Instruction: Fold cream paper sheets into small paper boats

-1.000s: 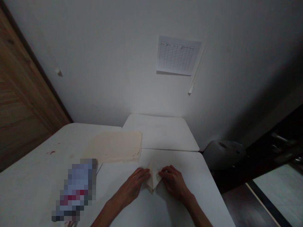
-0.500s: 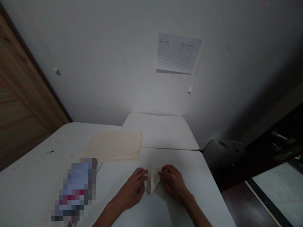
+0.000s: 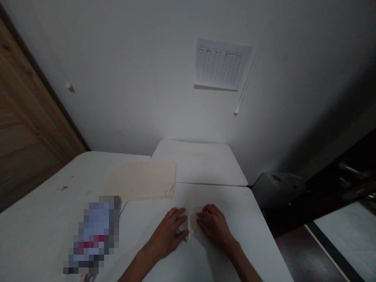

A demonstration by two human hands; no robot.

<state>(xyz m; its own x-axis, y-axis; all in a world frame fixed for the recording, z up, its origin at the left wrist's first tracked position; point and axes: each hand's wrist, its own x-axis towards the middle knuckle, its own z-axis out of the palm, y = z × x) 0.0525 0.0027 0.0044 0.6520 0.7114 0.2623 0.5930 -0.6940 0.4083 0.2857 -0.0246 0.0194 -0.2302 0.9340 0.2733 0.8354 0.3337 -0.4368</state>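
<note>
L hand [image 3: 168, 234] (esp. thumb [image 3: 183, 234]) farther over folded sheet [image 3: 192, 224]

Room: indoors, in a home or a small work place; it is hard to tell which.
Tables: white table tops [image 3: 202, 160] sit close together, under the left hand [image 3: 167, 234] and the right hand [image 3: 216, 224] and past them.
Wall: a plain pale wall [image 3: 132, 86] stands beyond both hands.
Chart: printed paper [image 3: 217, 64] with boxes hangs high beyond the right hand, a bit like work.
Wood: brown boards [image 3: 32, 113], maybe a door, far left of the left hand.
Floor: brown [image 3: 305, 250], down right of the right hand.
</note>
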